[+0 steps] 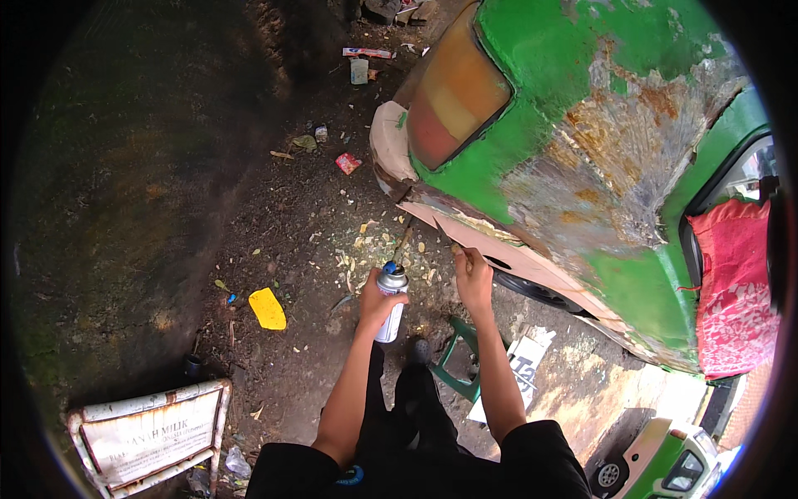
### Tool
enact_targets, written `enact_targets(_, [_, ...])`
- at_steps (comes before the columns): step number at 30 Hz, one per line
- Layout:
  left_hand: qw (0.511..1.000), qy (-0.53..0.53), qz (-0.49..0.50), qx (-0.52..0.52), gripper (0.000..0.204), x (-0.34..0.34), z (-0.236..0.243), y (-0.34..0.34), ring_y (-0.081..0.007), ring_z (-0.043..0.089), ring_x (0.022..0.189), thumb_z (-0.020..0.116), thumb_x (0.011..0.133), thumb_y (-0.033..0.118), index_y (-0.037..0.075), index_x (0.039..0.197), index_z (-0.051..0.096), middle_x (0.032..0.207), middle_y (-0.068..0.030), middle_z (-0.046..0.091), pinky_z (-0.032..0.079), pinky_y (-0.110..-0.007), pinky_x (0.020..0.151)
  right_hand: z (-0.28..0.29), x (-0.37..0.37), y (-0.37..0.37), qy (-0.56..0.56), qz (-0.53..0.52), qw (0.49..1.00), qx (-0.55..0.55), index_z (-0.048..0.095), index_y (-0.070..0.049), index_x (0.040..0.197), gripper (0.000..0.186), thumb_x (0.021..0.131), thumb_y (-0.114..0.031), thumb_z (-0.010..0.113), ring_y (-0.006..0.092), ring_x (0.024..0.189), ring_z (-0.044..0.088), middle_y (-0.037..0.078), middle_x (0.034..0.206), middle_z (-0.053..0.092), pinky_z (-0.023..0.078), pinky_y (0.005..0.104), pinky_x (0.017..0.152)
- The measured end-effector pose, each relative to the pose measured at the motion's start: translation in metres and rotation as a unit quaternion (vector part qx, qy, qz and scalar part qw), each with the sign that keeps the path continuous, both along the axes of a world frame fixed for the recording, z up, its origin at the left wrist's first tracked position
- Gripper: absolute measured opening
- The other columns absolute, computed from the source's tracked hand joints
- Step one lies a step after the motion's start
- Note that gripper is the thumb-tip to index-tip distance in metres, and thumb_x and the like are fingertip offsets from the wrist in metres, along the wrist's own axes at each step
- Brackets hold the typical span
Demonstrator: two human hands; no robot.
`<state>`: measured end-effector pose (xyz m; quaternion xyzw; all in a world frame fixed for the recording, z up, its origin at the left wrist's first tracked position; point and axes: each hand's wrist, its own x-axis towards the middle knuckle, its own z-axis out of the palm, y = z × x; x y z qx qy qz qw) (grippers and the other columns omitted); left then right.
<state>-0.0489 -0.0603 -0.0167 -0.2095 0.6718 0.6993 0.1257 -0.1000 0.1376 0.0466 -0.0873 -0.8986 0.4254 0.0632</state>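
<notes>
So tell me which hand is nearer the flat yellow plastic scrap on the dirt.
Left. The left hand, gripping a spray can, is just right of the yellow scrap; the right hand is farther right, at the car's lower edge.

Dirt ground (274,249), littered, yellow scrap (268,308)

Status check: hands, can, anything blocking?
Left hand grips spray can, upright. Right hand on the car panel's lower edge. Nothing between can and panel.

One green car (598,166), one spray can (391,291), two hands, left (376,303) and right (474,279), one yellow scraper (268,308), one sign (150,437), one red cloth (736,287).
</notes>
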Motion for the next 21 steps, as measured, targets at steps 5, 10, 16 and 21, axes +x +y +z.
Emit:
enact_targets(5, [1.0, 0.006, -0.023, -0.005, 0.052, -0.02, -0.026, -0.02, -0.0208, 0.067, 0.08, 0.078, 0.056, 0.003, 0.006, 0.1, 0.05, 0.088, -0.0087, 0.068, 0.052, -0.035, 0.07, -0.003, -0.017, -0.012, -0.013, -0.028, 0.999, 0.032, 0.064, 0.006, 0.101, 0.03, 0.097, -0.022, 0.058, 0.0388, 0.084, 0.07, 0.025, 0.088, 0.07, 0.052, 0.0416, 0.075])
enact_targets(10, [0.999, 0.014, -0.021, 0.03, 0.051, -0.033, -0.017, -0.023, -0.0203, 0.066, 0.078, 0.078, 0.056, 0.002, 0.006, 0.098, 0.049, 0.087, -0.0084, 0.068, 0.052, -0.035, 0.069, -0.004, -0.022, -0.016, -0.004, -0.066, 0.996, 0.058, 0.063, 0.006, 0.092, 0.031, 0.095, -0.024, 0.061, 0.0435, 0.075, 0.067, 0.026, 0.078, 0.066, 0.051, 0.0439, 0.068])
enact_targets(16, [0.999, 0.015, -0.019, 0.04, 0.05, -0.034, -0.028, -0.023, -0.0199, 0.067, 0.078, 0.079, 0.056, 0.001, 0.006, 0.097, 0.052, 0.086, -0.0078, 0.068, 0.052, -0.035, 0.07, 0.008, -0.023, -0.022, -0.024, -0.069, 0.994, 0.076, 0.057, 0.005, 0.088, 0.026, 0.09, -0.02, 0.068, 0.0456, 0.066, 0.065, 0.026, 0.069, 0.063, 0.05, 0.045, 0.059])
enact_targets(21, [0.998, 0.022, -0.002, 0.051, 0.049, -0.031, -0.037, -0.016, -0.0199, 0.067, 0.078, 0.08, 0.055, 0.003, 0.006, 0.096, 0.053, 0.086, -0.0079, 0.068, 0.052, -0.035, 0.07, 0.006, -0.025, -0.015, -0.008, -0.032, 0.995, 0.094, 0.057, 0.002, 0.092, 0.03, 0.09, -0.025, 0.07, 0.0327, 0.052, 0.061, 0.02, 0.061, 0.061, 0.046, 0.0395, 0.051])
